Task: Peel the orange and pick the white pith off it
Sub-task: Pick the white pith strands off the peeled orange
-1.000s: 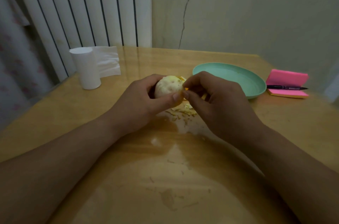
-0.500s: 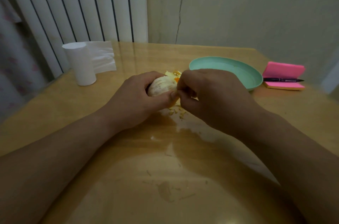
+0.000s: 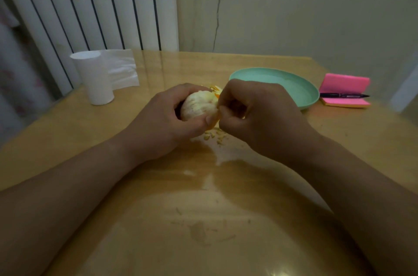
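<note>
— Fingers?
— Those of the right hand [image 3: 260,117] are curled and pinched onto the right edge of the orange [image 3: 198,105], which is gripped whole by the left hand [image 3: 162,122].
— Where?
— It is held over the middle of the desk [image 3: 203,196], leftward of the pinch.

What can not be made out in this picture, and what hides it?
Head view:
- Far side and underside of the orange: covered by the left hand and right hand.
- What the right fingers pinch: the curled fingers hide it.
- The peel behind the orange: mostly hidden by the hands.
- Print on the pen: too small.
</note>
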Demonstrator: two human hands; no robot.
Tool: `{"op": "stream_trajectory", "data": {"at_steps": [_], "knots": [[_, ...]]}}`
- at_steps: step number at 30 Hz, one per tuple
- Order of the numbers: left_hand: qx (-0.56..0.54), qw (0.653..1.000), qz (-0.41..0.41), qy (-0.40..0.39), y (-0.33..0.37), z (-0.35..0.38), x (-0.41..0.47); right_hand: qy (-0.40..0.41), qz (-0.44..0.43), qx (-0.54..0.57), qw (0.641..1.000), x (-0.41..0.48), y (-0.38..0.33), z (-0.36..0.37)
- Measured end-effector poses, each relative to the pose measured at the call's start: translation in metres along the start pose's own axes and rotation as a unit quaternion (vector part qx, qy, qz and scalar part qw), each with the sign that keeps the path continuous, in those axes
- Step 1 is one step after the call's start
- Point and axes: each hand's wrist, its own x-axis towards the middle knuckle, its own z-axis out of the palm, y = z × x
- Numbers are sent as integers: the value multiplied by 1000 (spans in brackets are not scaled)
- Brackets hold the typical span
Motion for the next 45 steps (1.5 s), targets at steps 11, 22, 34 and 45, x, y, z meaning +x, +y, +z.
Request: {"op": "stream_trajectory", "data": {"at_steps": [11,22,34,45], "knots": [[-24,1000,-12,11,-2,-1,1,17,70,69,995,-5,9,5],[12,999,-27,20,-5,-1,3,-39,-32,-84,995,1,1,-7],[84,996,-21,23,-6,3,3,-69,-46,-136,987,4,-9,-6],[22,1000,-16,-6,4,5,-1,27,69,40,996,-4,4,-3]]}}
